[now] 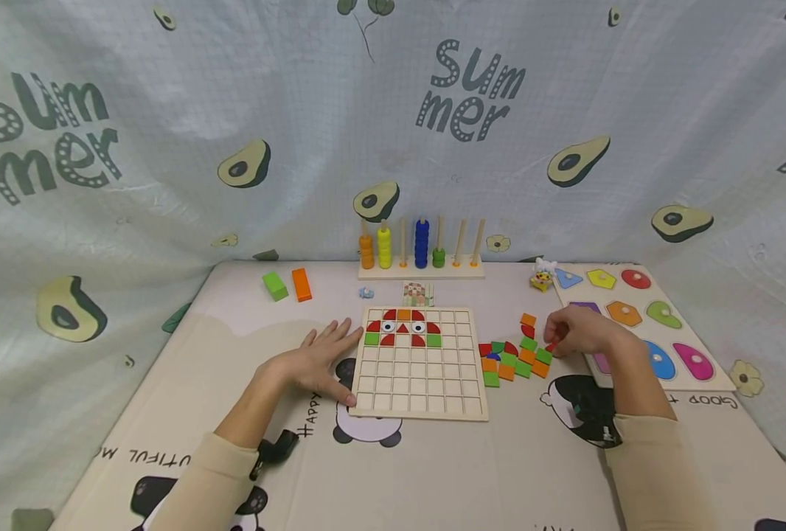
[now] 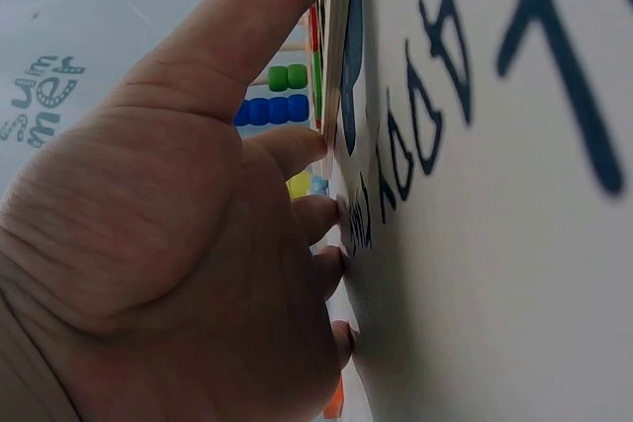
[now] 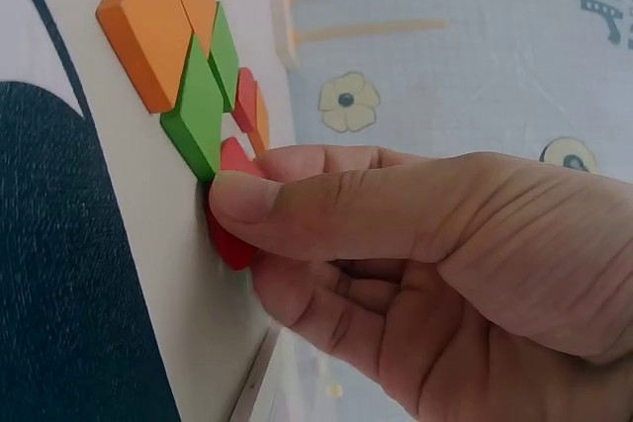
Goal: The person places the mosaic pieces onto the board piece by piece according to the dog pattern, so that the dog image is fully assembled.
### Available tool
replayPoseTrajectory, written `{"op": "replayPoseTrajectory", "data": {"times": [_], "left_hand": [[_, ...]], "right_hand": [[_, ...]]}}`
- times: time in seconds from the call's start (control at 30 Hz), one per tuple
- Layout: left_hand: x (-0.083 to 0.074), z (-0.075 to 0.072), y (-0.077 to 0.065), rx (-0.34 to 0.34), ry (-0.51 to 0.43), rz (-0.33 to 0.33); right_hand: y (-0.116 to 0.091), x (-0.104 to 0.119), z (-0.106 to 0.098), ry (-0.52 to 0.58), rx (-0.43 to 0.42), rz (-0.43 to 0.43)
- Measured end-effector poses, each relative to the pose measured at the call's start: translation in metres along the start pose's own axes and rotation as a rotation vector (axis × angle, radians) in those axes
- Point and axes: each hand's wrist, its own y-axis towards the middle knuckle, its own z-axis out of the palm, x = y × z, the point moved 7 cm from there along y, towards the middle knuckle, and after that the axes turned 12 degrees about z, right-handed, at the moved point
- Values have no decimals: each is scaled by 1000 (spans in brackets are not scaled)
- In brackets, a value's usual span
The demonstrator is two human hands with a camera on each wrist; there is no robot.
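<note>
L hand spread against grid bd, R hand pinching red pc beside grn pc.

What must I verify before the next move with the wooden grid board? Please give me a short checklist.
1. Red piece in grasp: ok, the right hand pinches it.
2. Grid board supported: ok, the left hand touches its left edge.
3. Bare squares available: ok, many show.
4. Loose pieces sorted by colour: not ok, colours are mixed.
5. Small card readable: cannot tell, details too small.
</note>
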Motion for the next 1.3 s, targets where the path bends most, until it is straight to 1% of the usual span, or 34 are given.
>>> {"op": "replayPoseTrajectory", "data": {"times": [0.17,0.23,0.33,0.4,0.5,0.57,0.63,0.77,0.83,0.9,1.03,1.1,1.3], "left_hand": [[0,-1,0,-2,-3,-3],[0,-1,-1,0,-4,-2],[-1,-2,-1,-1,-5,0],[-1,-2,-2,-1,-4,-1],[-1,-2,-2,1,-6,-2],[-1,-2,-3,5,-10,-2],[-1,-2,-3,7,-12,0],[-1,-2,-3,4,-12,6],[-1,-2,-3,0,-10,8],[0,-2,-4,-1,-11,9],[0,-3,-4,-1,-17,11],[0,-3,-4,0,-21,11],[-1,-3,-3,4,-22,16]], "right_hand": [[-2,-1,-3,2,1,3],[-4,2,-5,20,4,-21],[-7,15,-6,92,15,-87],[-6,30,-6,147,7,-141],[-3,61,-2,219,-17,-214],[0,84,4,251,-31,-253],[2,105,12,272,-23,-296],[8,140,30,229,-9,-375],[12,157,39,197,-11,-418],[15,173,47,176,-18,-444],[23,205,62,173,-51,-481],[26,219,69,187,-54,-491],[38,252,94,199,-13,-534]]}}
